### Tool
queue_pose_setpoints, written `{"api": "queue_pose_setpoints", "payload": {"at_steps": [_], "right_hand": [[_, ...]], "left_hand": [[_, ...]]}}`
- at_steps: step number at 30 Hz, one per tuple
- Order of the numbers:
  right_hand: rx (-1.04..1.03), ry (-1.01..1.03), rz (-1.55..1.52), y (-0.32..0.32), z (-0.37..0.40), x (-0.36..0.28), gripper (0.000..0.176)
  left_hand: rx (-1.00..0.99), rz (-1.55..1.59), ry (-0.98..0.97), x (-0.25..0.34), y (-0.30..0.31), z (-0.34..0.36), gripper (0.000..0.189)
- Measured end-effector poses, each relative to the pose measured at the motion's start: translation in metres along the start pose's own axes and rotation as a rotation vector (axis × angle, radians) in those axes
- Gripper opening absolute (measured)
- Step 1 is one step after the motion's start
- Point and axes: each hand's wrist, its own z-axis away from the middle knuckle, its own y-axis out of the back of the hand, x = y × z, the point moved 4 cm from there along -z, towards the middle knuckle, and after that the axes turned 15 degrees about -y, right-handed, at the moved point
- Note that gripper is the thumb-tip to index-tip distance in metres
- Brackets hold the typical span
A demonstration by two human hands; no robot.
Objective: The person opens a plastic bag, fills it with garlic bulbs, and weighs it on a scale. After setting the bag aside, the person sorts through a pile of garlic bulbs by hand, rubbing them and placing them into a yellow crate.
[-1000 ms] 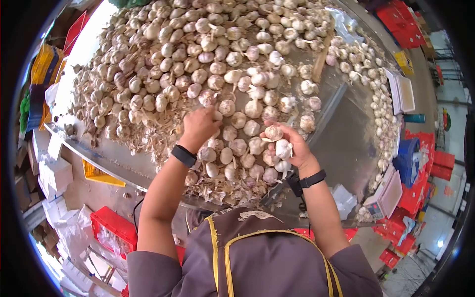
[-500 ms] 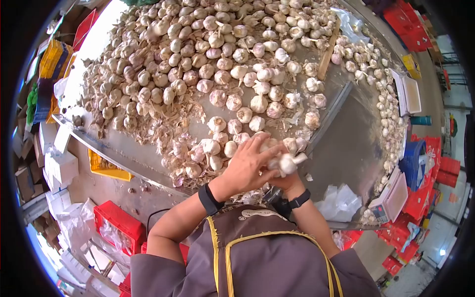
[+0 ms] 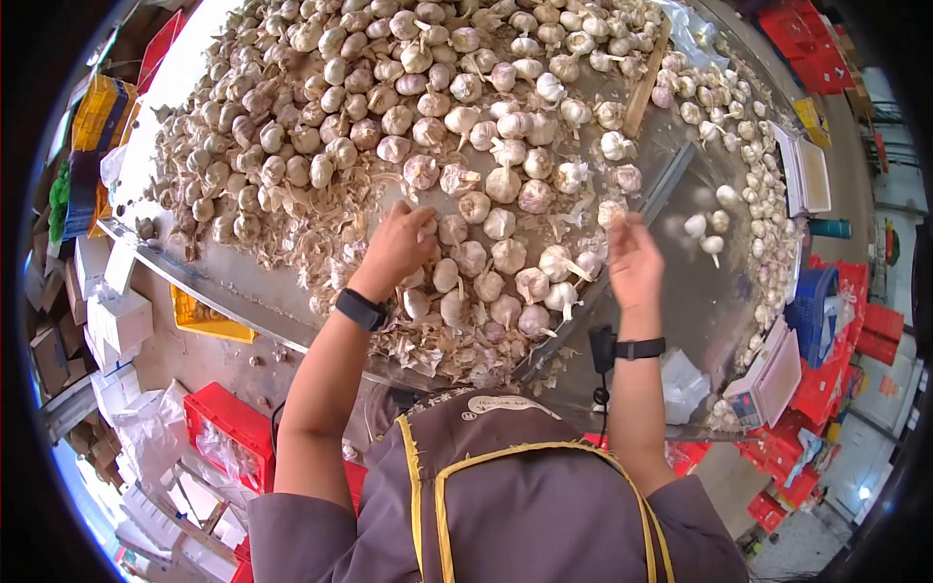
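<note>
On the left side of the loose row, my left hand curls its fingers round a garlic bulb, which they partly cover. My right hand is raised over the metal divider with nothing in it, its fingers parted and slightly bent. Right behind those fingertips shows another garlic bulb. Between my hands lie several whole garlic bulbs, some with short stems. To the right of the divider are three blurred white bulbs, close together above the bare metal.
A large heap of garlic covers the far left. Dry skins litter the near edge. The metal divider and a wooden strip split the table. Cleaned bulbs line the right edge by a white scale. A plastic bag lies near.
My hands were together over a white bulb and have moved apart, left hand to the left, right hand to the right. Three white bulbs now appear right of the divider.
</note>
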Motion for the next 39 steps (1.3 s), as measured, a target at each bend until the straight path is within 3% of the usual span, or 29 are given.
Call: {"api": "queue_pose_setpoints", "payload": {"at_steps": [2, 3, 4, 5, 6, 8, 10, 12, 13, 14, 16, 18, 20, 21, 24, 26, 29, 31, 33, 35, 36, 37, 38, 39], "right_hand": [[0.032, 0.105, 0.872, -0.052, 0.026, 0.033, 0.029], [0.036, 0.105, 0.87, -0.054, 0.03, 0.042, 0.029], [0.019, 0.301, 1.345, -0.062, 0.035, 0.05, 0.031], [-0.002, 0.504, 1.816, -0.069, 0.039, 0.059, 0.033], [-0.002, 0.5, 1.815, -0.072, 0.039, 0.061, 0.033], [-0.065, 0.269, 1.864, -0.079, 0.038, 0.066, 0.038], [-0.022, 0.162, 1.924, -0.087, 0.034, 0.067, 0.035], [-0.027, 0.098, 1.876, -0.087, 0.025, 0.066, 0.032], [-0.024, -0.035, 1.626, -0.083, 0.017, 0.062, 0.031], [-0.034, -0.039, 1.637, -0.081, 0.013, 0.059, 0.031], [-0.079, 0.049, 1.376, -0.092, 0.015, 0.05, 0.027], [-0.116, -0.002, 1.386, -0.092, 0.011, 0.057, 0.03], [-0.083, 0.193, 1.736, -0.084, -0.005, 0.079, 0.04], [-0.038, 0.159, 1.865, -0.1, 0.005, 0.084, 0.05], [-0.061, 0.006, 2.068, -0.128, 0.014, 0.095, 0.053], [-0.063, 0.016, 2.167, -0.141, 0.018, 0.1, 0.056], [-0.065, 0.045, 2.4, -0.15, 0.022, 0.107, 0.061], [-0.027, 0.242, 2.476, -0.148, 0.025, 0.11, 0.064], [-0.054, 0.297, 2.457, -0.141, 0.024, 0.112, 0.065], [-0.083, 0.349, 2.431, -0.139, 0.023, 0.113, 0.066], [-0.11, 0.367, 2.407, -0.139, 0.023, 0.113, 0.066], [-0.137, 0.388, 2.382, -0.139, 0.024, 0.113, 0.065], [-0.142, 0.393, 2.384, -0.137, 0.023, 0.113, 0.065], [-0.151, 0.391, 2.321, -0.136, 0.022, 0.112, 0.063]], "left_hand": [[-0.097, 0.103, 0.142, -0.01, -0.003, -0.004, 0.044], [0.007, 0.16, 0.104, -0.026, -0.01, 0.0, 0.042], [0.005, 0.16, 0.102, -0.017, 0.005, -0.001, 0.042], [0.106, 0.405, 0.235, -0.014, 0.025, 0.003, 0.038], [0.208, 0.649, 0.372, -0.01, 0.041, 0.009, 0.035], [0.26, 1.087, 0.422, -0.013, 0.048, 0.031, 0.026], [0.145, 0.992, 0.496, 0.001, 0.045, 0.048, 0.023], [-0.079, 0.247, 0.413, 0.03, 0.044, 0.053, 0.034], [-0.124, 0.091, 0.384, 0.032, 0.038, 0.056, 0.036], [-0.175, -0.062, 0.357, 0.032, 0.03, 0.061, 0.04], [-0.202, -0.067, 0.395, 0.024, 0.021, 0.065, 0.046], [-0.225, -0.076, 0.424, 0.02, 0.014, 0.068, 0.051], [-0.233, -0.127, 0.359, 0.024, 0.009, 0.071, 0.052], [-0.304, -0.102, 0.373, 0.025, 0.009, 0.067, 0.052], [-0.327, -0.149, 0.307, 0.027, 0.0, 0.061, 0.051], [-0.323, -0.171, 0.294, 0.027, -0.001, 0.065, 0.05], [-0.113, -0.007, 0.368, 0.037, 0.031, 0.078, 0.047], [0.089, 0.232, 0.519, 0.024, 0.056, 0.105, 0.047], [0.393, 0.454, 0.618, -0.011, 0.082, 0.149, 0.042], [0.703, 0.32, 0.713, -0.062, 0.128, 0.204, 0.036], [0.943, 0.463, 0.56, -0.113, 0.146, 0.245, 0.032], [1.054, 0.411, 0.527, -0.167, 0.161, 0.296, 0.032], [1.152, 0.451, 0.681, -0.18, 0.182, 0.324, 0.037], [1.069, 0.152, 0.771, -0.206, 0.199, 0.354, 0.042]]}}
